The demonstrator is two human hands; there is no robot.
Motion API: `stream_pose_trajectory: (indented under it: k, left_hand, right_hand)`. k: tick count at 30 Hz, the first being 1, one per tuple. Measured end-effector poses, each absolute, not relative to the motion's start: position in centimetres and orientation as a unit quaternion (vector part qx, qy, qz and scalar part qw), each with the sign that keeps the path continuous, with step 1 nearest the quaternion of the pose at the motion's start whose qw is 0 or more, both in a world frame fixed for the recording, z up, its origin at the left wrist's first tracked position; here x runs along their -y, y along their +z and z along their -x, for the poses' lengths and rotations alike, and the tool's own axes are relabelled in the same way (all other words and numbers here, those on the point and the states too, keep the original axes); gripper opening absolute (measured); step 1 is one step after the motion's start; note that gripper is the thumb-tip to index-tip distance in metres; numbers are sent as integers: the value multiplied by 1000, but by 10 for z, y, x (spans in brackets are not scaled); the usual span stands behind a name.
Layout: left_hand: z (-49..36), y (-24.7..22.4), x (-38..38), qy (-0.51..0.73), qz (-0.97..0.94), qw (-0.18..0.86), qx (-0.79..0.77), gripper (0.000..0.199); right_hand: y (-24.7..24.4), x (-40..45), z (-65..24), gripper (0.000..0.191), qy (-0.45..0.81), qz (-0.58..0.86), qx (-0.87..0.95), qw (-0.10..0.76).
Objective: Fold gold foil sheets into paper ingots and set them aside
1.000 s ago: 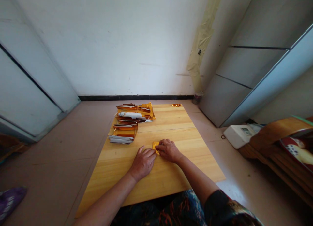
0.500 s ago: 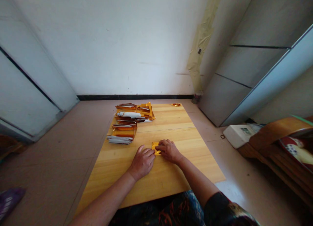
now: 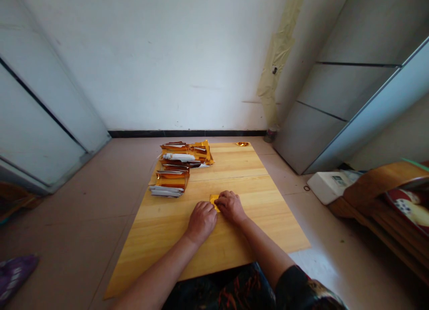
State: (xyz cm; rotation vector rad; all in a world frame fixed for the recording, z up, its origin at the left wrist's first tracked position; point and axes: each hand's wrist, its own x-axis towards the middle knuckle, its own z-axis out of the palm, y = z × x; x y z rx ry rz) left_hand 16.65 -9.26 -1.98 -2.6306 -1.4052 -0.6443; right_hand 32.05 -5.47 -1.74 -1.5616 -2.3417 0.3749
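A small piece of shiny gold paper [image 3: 213,198] lies flat on the light wooden table [image 3: 258,229], partly covered by my fingers. On its left edge, my left hand [image 3: 202,220] is closed, with curled fingertips gripping the near corner. From the other side my right hand [image 3: 232,207] is bent over the paper, its fingers pressed together on the right part. Beyond my hands, to the left, stand stacks of gold and white folded paper [image 3: 172,179], with a white roll [image 3: 179,157] on top.
A small gold foil piece [image 3: 242,144] rests at the table's far edge. A white box [image 3: 325,187] and wooden furniture [image 3: 365,198] stand on the right, below a grey refrigerator [image 3: 331,91]. A purple bag [image 3: 16,276] lies on the floor at left.
My left hand has moved slightly right and its raised thumb and fingers have curled in over the gold paper. My right hand stays on it, and the view has shifted a little.
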Motion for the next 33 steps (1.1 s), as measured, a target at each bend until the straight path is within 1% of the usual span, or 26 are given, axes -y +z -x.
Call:
stream_pose_trajectory:
  k: [5, 10, 13, 15, 16, 18, 20, 25, 29, 31, 33]
  left_hand:
    - [-178, -24, 90, -215, 820, 44, 529, 16]
    - [-179, -23, 90, -235, 818, 34, 524, 20]
    - [-175, -20, 90, -223, 830, 38, 509, 19]
    - [-172, -19, 90, -212, 839, 40, 500, 19]
    - [-170, -19, 90, -209, 842, 41, 496, 19]
    - [-166, -21, 89, -209, 847, 41, 488, 18]
    - [-161, -24, 86, -215, 853, 36, 473, 18]
    - [-143, -24, 74, -221, 884, 4, 412, 23]
    - [-136, -17, 68, -222, 899, -28, 376, 25]
    - [-137, -16, 68, -223, 896, -41, 382, 21]
    - [-140, -16, 70, -234, 882, -53, 405, 15]
  right_hand:
    - [-17, 56, -319, 20, 128, 550, 811, 150]
    - [-18, 52, -321, 22, 136, 534, 821, 151]
    - [-19, 45, -332, 26, 164, 498, 830, 188]
    - [-20, 42, -343, 34, 160, 482, 834, 215]
    - [-19, 42, -350, 35, 152, 473, 841, 216]
    - [-19, 46, -363, 32, 136, 449, 859, 206]
    - [-18, 54, -373, 33, 121, 433, 871, 198]
    - [-19, 73, -383, 29, 78, 455, 870, 172]
    - [-17, 80, -380, 33, 63, 466, 869, 154]
    - [-16, 81, -376, 36, 72, 455, 875, 148]
    - [-15, 81, -373, 44, 91, 444, 879, 146]
